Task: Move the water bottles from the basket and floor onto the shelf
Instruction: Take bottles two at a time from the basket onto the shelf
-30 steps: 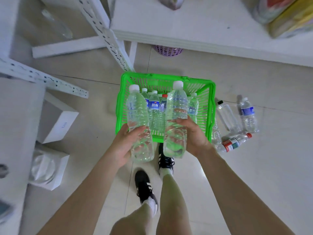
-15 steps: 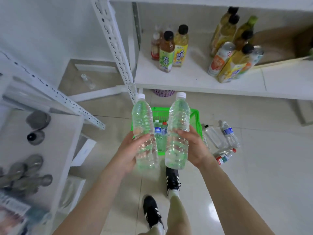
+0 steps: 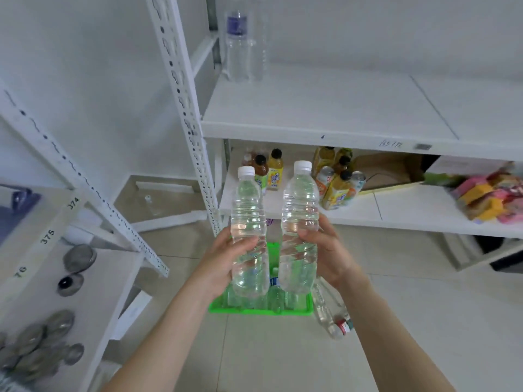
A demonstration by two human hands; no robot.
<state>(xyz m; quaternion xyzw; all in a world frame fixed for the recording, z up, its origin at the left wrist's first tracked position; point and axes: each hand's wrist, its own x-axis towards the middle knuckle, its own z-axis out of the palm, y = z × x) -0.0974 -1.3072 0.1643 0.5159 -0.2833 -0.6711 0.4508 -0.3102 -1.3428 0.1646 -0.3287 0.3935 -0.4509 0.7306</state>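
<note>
Both bottles have come up since half a second ago. Then they were held low over the floor, and now their caps stand level with the lower board. A higher, mostly bare shelf (image 3: 325,108) has come into sight at 12 o'clock. The green basket (image 3: 260,309), which showed between the bottles before, is now mostly a rim at 6 o'clock beneath them.

The left hand (image 3: 223,264) holds the left bottle (image 3: 247,219) upright, its grip wrapped round the bottle's middle. The right hand (image 3: 329,256) holds the right bottle (image 3: 300,210) the same way, fingers curled round its waist. The two bottles stand side by side, near one another but apart. Both are clear, white-capped and without labels, and the right one is a little higher.

More water bottles stand in the basket, seen through and between the held pair. At 4 o'clock of the basket, floor bottles (image 3: 332,318) lie on the tiles, one with a red-and-white label. At 11 o'clock, at the back left corner of the shelf, stand two clear shelved bottles (image 3: 239,49), one with a blue label.

On the lower board (image 3: 410,213) are juice bottles (image 3: 338,188), a cardboard box (image 3: 387,171) and, at 3 o'clock, bright packets (image 3: 486,199). At 8 o'clock a second rack (image 3: 113,278) carries round metal pieces (image 3: 79,258).
</note>
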